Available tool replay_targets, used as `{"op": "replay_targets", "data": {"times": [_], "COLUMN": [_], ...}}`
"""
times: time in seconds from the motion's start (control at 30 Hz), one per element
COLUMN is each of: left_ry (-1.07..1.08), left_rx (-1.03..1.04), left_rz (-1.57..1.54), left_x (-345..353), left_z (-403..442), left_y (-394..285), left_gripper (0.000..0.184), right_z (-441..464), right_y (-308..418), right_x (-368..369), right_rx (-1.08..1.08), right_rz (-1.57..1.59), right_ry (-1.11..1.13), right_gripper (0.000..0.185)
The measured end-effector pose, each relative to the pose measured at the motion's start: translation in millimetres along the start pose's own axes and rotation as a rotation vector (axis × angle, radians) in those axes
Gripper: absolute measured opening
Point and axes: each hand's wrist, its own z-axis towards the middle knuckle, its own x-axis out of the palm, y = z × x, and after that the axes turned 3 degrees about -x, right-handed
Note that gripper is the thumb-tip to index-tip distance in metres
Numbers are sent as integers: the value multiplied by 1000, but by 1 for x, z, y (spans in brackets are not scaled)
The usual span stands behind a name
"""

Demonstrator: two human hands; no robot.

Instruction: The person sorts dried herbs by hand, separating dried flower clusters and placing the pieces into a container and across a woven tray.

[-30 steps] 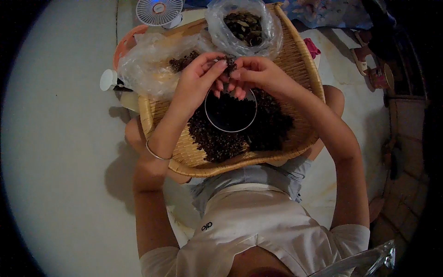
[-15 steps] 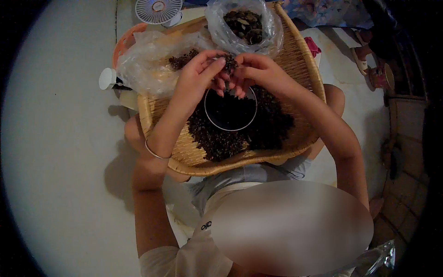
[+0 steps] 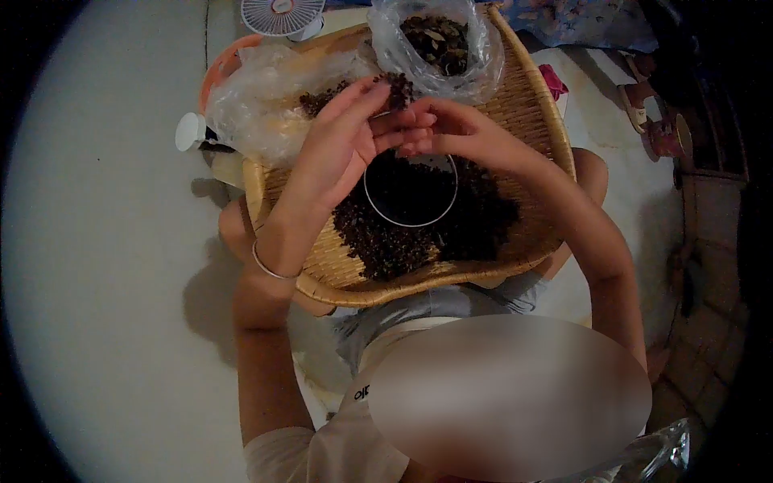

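Observation:
My left hand [image 3: 340, 138], with a bangle at its wrist, pinches a dark, crumbly clump [image 3: 396, 90] between thumb and fingers. Just below and right of the clump, my right hand [image 3: 455, 133] has its fingers bent together close to my left fingers; anything between them is too small to make out. Under both hands a round, white-rimmed bowl [image 3: 411, 193] holds dark bits. Around it, a heap of dark dried material [image 3: 386, 249] lies in a wide woven basket [image 3: 326, 294] across my lap.
A clear bag of dried pieces [image 3: 483, 60] and a crumpled plastic bag [image 3: 262, 105] rest at the basket's far side. Beyond are a small white fan [image 3: 282, 16], an orange rim [image 3: 221, 68] and a white-lidded container [image 3: 191, 133]. Another person's foot [image 3: 634, 109] shows at upper right.
The clump and my left fingertips have risen slightly, away from my right hand. My right hand has shifted a little down and right. Basket and bowl sit slightly further right in view.

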Motion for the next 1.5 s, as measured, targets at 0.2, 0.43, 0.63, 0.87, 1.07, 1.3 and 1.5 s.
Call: {"op": "replay_targets", "data": {"times": [0.2, 0.43, 0.63, 0.87, 1.07, 1.3, 1.5], "left_ry": [-84, -215, -182, -170, -45, -125, -115], "left_rx": [43, 183, 155, 135, 204, 103, -1], "left_rz": [33, 392, 445, 260, -127, -84, -53], "left_x": [2, 5, -2, 10, -14, -16, -14], "left_z": [3, 5, 5, 3, 5, 3, 2], "left_y": [5, 18, 33, 20, 1, -5, -6], "left_gripper": [19, 28, 29, 26, 21, 24, 27], "right_z": [-1, -1, 0, -2, -2, -5, -9], "right_y": [5, 5, 4, -4, 8, 10, 16], "right_x": [7, 4, 18, 12, 15, 19, 18], "right_rx": [24, 303, 307, 258, 206, 91, 7], "right_rz": [21, 144, 204, 178, -15, -90, -245], "right_ry": [-63, 28, -99, -117, -68, -75, -157], "right_gripper": [33, 39, 32, 24, 22, 21, 19]}}
